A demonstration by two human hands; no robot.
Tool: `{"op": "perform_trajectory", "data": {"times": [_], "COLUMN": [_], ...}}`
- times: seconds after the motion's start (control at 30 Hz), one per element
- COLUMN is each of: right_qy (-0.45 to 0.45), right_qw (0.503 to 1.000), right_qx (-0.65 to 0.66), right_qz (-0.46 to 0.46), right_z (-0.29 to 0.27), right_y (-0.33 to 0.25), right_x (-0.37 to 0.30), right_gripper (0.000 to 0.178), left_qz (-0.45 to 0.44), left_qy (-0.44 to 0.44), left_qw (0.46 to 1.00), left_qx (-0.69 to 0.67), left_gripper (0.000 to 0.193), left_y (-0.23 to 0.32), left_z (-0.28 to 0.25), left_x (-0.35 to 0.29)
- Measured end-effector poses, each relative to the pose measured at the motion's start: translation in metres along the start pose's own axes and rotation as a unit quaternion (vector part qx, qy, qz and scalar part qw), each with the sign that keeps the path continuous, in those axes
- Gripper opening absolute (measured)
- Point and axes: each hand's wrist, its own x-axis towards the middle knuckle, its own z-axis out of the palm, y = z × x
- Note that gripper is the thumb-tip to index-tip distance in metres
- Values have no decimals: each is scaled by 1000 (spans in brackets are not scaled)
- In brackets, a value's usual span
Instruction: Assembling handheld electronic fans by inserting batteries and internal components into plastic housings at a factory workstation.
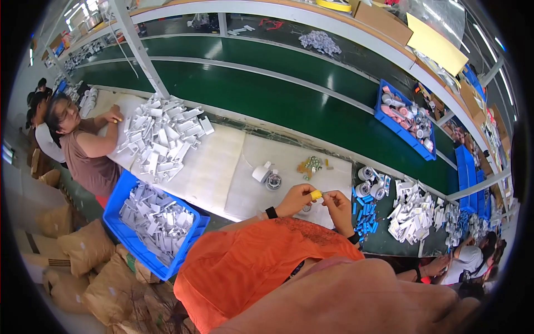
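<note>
My left hand and my right hand are close together over the white work mat, both with fingers pinched. Something yellow shows at my left fingertips; I cannot tell whether it is worn on a finger or held. Whatever lies between my right fingertips is too small to make out. Below my hands a round part is partly hidden. Left of them on the mat are a white plastic housing and a round part with a clear, dark-centred face. Small green and amber pieces lie just beyond.
At right are blue cylinders, round white-and-grey parts and a white parts pile. White housings are heaped at left, near a co-worker and a full blue crate. A green conveyor runs behind, bearing a blue bin.
</note>
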Motion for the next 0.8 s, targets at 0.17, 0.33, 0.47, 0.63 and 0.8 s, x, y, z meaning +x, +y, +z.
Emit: {"op": "perform_trajectory", "data": {"times": [0.17, 0.33, 0.47, 0.63, 0.8], "right_qy": [-3, 111, -254, -61, 129], "right_qw": [999, 987, 664, 795, 789], "right_qx": [-25, -91, -595, -496, -477], "right_qz": [21, 72, 374, 343, 365], "right_z": [1, -54, -92, -39, -9], "right_y": [4, 29, 107, 132, 115], "right_x": [1, -70, -254, -268, -205], "right_gripper": [18, 14, 31, 25, 23], "left_qz": [-53, -44, -81, -120, -154], "left_qy": [-52, -55, -97, -100, -159], "left_qw": [996, 997, 987, 985, 971], "left_qx": [47, 28, 102, 79, 91], "left_gripper": [18, 19, 19, 18, 20], "left_y": [-4, -6, -13, -20, -24], "left_z": [-12, -20, -48, -44, -39], "left_x": [9, 20, 21, 3, 2]}}
